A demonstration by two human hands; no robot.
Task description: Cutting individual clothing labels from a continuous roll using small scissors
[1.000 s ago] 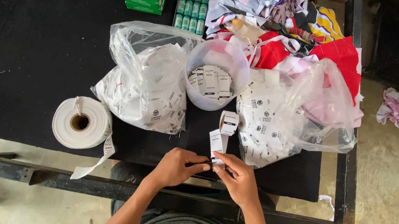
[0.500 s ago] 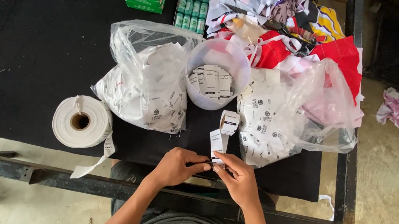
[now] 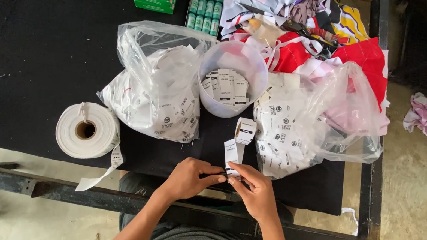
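Both hands meet at the table's near edge; the left hand [image 3: 187, 178] and right hand [image 3: 254, 192] pinch the label strip [image 3: 232, 155] from either side; it runs up and away to its small roll [image 3: 245, 130] (just beyond the fingertips, equally near both).

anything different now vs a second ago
Nothing has visibly changed. The left hand and the right hand still pinch the end of the white label strip that runs from the small label roll. The big white roll, the tub of labels and both plastic bags lie as before.
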